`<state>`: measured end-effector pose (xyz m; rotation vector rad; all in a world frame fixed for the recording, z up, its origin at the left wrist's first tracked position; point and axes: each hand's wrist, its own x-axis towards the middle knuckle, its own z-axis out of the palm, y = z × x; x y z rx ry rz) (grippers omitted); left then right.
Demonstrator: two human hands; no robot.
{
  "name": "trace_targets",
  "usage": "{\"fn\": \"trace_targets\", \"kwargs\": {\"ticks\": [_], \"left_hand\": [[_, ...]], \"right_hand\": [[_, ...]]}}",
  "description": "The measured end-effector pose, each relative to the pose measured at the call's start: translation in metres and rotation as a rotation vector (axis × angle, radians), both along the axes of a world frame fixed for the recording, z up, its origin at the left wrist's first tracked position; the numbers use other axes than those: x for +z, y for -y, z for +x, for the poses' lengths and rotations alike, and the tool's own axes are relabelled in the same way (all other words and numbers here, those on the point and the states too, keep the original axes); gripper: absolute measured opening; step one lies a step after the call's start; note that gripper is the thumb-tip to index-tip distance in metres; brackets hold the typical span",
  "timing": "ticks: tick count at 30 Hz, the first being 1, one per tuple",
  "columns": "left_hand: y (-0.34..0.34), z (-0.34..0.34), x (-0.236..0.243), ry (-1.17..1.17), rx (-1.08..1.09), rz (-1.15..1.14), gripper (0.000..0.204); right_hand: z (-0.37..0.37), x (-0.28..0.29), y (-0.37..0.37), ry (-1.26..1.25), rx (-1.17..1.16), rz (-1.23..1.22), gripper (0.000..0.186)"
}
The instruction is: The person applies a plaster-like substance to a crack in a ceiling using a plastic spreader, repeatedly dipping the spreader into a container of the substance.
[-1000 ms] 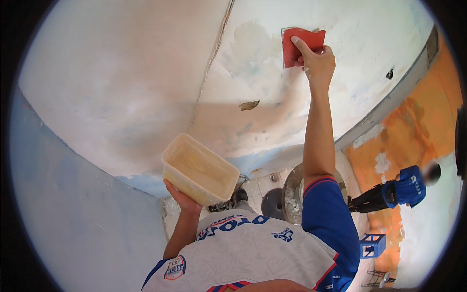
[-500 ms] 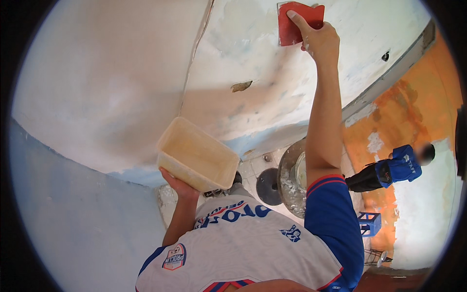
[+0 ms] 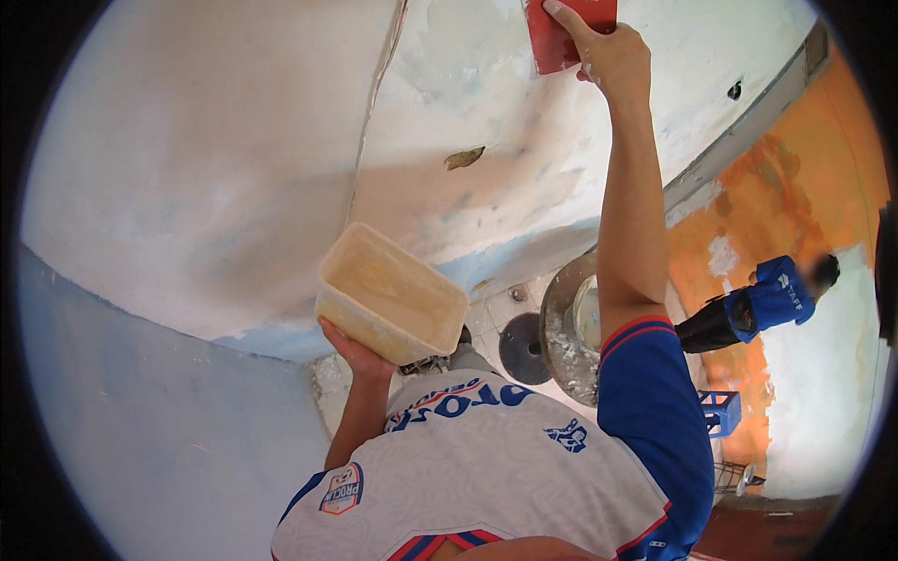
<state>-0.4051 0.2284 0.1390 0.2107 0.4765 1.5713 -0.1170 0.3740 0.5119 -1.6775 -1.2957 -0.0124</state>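
Note:
High up at the top edge, my right hand (image 3: 617,56) grips a flat red scraper (image 3: 552,42) against the pale, patched wall (image 3: 234,140), its thumb lying over the tool's face. A small ragged hole (image 3: 465,158) shows in the wall below it, with a vertical crack to the left. Lower down, my left hand (image 3: 360,355) holds a cream rectangular plastic tub (image 3: 388,280) from underneath, tilted so its smeared inside shows.
Below are a large splattered round container (image 3: 561,327), a dark disc (image 3: 519,349) and tiled floor. On the right, a person in blue (image 3: 767,299) stands by an orange wall (image 3: 716,215), near a blue plastic stool (image 3: 720,411). A blue-grey wall (image 3: 150,393) is left.
The red scraper and my right hand have moved upward on the wall. The tub is still in my left hand, slightly higher in the picture. The person in blue appears higher too.

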Motion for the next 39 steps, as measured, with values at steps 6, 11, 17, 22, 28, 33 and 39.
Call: {"fn": "trace_targets", "kwargs": {"ticks": [6,11,17,22,28,33,39], "left_hand": [[-0.007,-0.009,-0.008,0.030,0.006,0.005,0.082],[-0.004,-0.005,-0.006,0.017,0.018,-0.019,0.083],[0.000,0.002,-0.020,0.049,0.004,-0.038,0.084],[0.006,0.021,-0.013,0.037,-0.081,-0.023,0.085],[0.022,0.045,0.007,0.004,-0.069,-0.014,0.084],[0.040,0.045,0.005,0.024,-0.063,-0.048,0.084],[0.047,0.035,-0.007,0.037,-0.063,-0.046,0.085]], "right_hand": [[0.001,0.001,-0.008,0.053,-0.140,0.123,0.083],[0.009,0.004,-0.014,0.066,-0.129,0.096,0.083],[0.016,0.005,-0.016,0.214,-0.086,0.153,0.086],[0.008,0.005,-0.013,0.350,-0.273,0.221,0.093],[0.003,-0.005,-0.012,0.298,-0.196,0.254,0.089],[-0.004,-0.001,-0.005,0.239,-0.197,0.117,0.098],[-0.012,-0.003,-0.002,0.184,-0.199,0.298,0.082]]}}
